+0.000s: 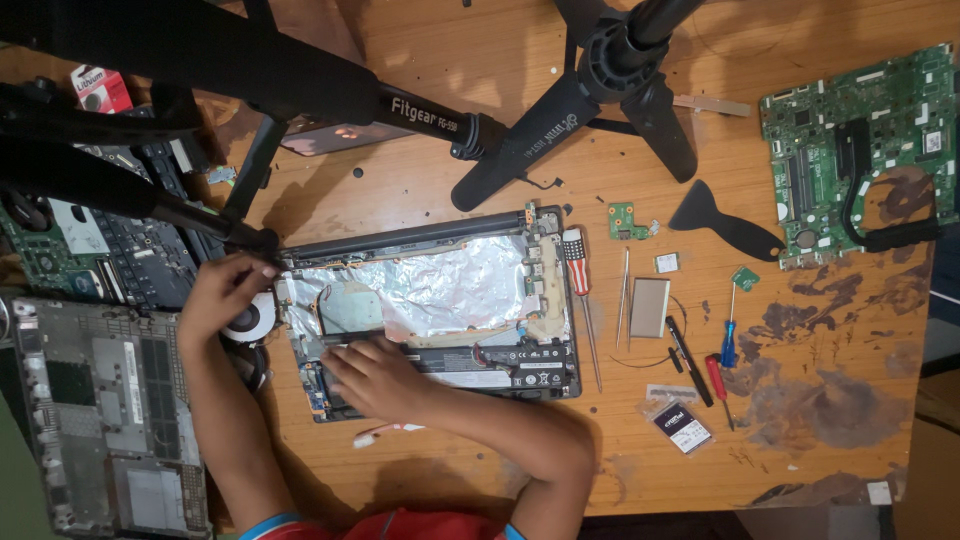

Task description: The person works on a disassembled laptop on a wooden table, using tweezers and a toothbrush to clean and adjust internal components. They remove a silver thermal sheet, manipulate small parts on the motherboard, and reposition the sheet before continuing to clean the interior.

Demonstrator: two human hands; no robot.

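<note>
Closest to the camera, two bare forearms reach up from the near edge of the wooden table point(640, 120) toward an opened laptop base point(430, 310) lying in the middle of it. Right hand point(372, 378) lies palm down on the near part of the base, fingers spread flat and loose over the battery strip, gripping nothing that shows. Left hand point(222, 290) sits at the base's far left corner, fingertips bunched together against the hinge end, just above a round fan point(250, 318); whether it pinches something small there cannot be told. Crinkled silver foil point(440, 290) covers the middle of the base between the two hands. Just right of the base lies a red-and-white-handled screwdriver point(578, 275), then tweezers point(624, 295) and a small grey rectangular part point(649, 307). Further right are a blue screwdriver point(730, 335), a red screwdriver point(716, 378) and a black pry tool point(722, 222). A green circuit board point(850, 150) rests at the far right corner. On the left, near the left forearm, lies a grey bottom cover point(100, 420), with another stripped laptop point(110, 250) beyond it. Black tripod legs point(560, 110) cross the far side of the table.
</note>
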